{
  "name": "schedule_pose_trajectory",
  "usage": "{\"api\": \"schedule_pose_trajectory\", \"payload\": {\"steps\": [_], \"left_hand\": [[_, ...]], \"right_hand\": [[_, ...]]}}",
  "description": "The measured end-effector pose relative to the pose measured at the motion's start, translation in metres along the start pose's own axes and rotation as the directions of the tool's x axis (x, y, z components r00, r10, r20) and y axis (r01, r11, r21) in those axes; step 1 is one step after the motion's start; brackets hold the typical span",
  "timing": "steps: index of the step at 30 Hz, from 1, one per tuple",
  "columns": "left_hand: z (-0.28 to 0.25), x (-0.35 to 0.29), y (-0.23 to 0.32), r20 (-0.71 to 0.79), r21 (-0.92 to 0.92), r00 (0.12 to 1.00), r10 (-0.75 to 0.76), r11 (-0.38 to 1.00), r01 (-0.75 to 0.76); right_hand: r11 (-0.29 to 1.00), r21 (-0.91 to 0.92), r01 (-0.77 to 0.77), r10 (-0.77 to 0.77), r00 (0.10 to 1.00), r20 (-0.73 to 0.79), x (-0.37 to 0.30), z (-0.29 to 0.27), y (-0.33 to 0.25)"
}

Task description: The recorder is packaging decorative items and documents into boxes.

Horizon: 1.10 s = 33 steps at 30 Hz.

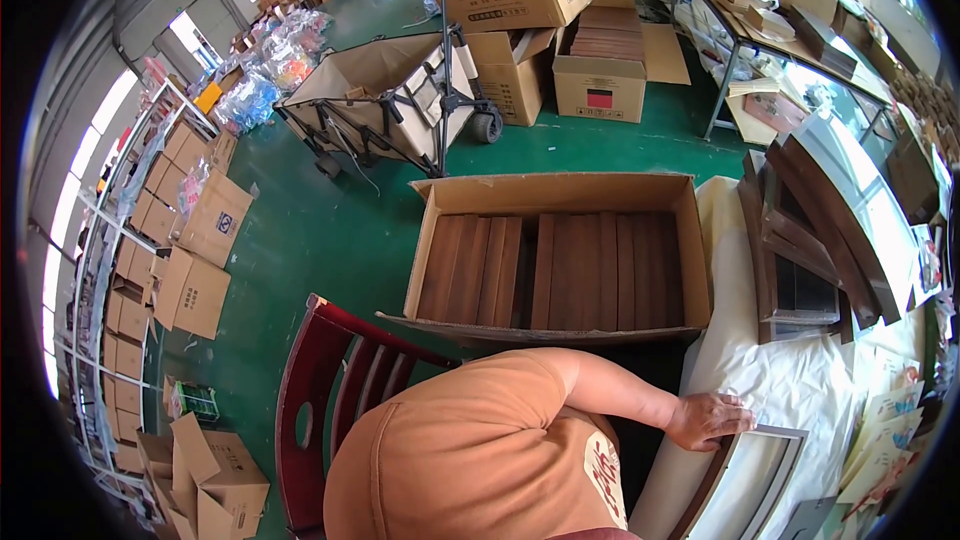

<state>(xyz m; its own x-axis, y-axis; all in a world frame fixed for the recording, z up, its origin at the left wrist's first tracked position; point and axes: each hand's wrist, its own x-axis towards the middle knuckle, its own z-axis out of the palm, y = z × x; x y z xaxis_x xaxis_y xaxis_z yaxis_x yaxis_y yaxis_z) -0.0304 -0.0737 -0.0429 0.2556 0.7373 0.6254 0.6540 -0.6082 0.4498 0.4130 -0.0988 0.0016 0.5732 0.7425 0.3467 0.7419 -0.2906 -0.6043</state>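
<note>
My left arm, in an orange short sleeve, reaches to the right across the lower middle. My left hand (708,422) is closed at the upper corner of a rectangular frame (715,488) with a brown outer edge, a grey rim and a pale panel. This frame leans at the lower right on a surface covered in white sheeting (792,380); its lower part runs out of the picture. My right hand is not in view. Beyond my arm stands an open cardboard box (560,333), packed with two rows of brown wooden pieces (600,270) on edge.
Brown frames (820,225) are stacked on the covered surface at right. A dark red chair (305,410) stands at my left. Farther off are a beige folding wagon (385,90), more cartons (600,90) and a worktable (790,50). Boxes on shelving (125,260) line the left.
</note>
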Motion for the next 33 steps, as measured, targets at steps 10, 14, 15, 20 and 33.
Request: {"api": "schedule_pose_trajectory", "payload": {"steps": [10, 14, 15, 20, 33], "left_hand": [[-0.004, 0.001, 0.003, 0.030, -0.001, 1.000, -0.008, 1.000, 0.008], [-0.006, 0.002, 0.002, 0.037, -0.003, 0.999, -0.007, 1.000, 0.007], [-0.006, 0.002, 0.002, 0.036, -0.003, 0.999, -0.007, 1.000, 0.007], [-0.003, 0.001, 0.001, 0.018, -0.003, 1.000, -0.006, 1.000, 0.006], [-0.004, 0.001, 0.002, 0.008, -0.003, 1.000, -0.002, 1.000, 0.002]], "right_hand": [[0.994, -0.037, 0.102, -0.103, 0.994, -0.022, -0.001, 0.000, 0.006], [0.993, 0.041, 0.108, -0.108, 0.994, -0.011, 0.006, 0.008, 0.027], [0.993, 0.005, 0.120, -0.120, 0.993, -0.016, 0.006, 0.008, 0.027], [0.927, 0.200, 0.318, -0.311, 0.948, -0.065, 0.017, 0.020, 0.049], [0.980, -0.093, 0.174, -0.176, 0.984, -0.010, -0.002, -0.003, 0.006]]}}
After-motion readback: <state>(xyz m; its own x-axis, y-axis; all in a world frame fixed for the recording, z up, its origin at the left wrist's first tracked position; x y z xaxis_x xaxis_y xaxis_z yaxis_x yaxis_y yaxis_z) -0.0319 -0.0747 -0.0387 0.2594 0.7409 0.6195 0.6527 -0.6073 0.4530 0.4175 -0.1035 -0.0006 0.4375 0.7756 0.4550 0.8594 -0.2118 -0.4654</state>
